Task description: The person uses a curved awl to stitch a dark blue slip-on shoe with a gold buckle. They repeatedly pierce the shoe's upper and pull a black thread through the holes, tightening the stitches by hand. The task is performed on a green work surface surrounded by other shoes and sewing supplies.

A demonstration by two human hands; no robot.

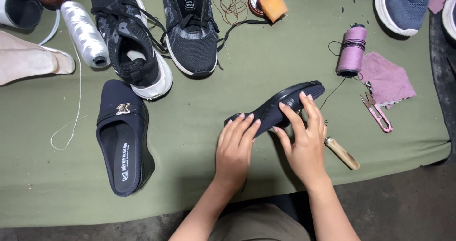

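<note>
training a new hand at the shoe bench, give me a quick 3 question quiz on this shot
1. True or false: both hands grip the black shoe sole.
2. Which thing lies directly right of the purple thread spool? A) white thread spool B) mauve cloth C) black slip-on shoe
3. Fill in: the wooden-handled tool lies partly under the ____ hand.

Key
1. True: the left hand holds the nearer end and the right hand the middle, tilted up off the green table cover.
2. B, the mauve cloth; the pink thread snips lie at its lower edge.
3. right
</note>
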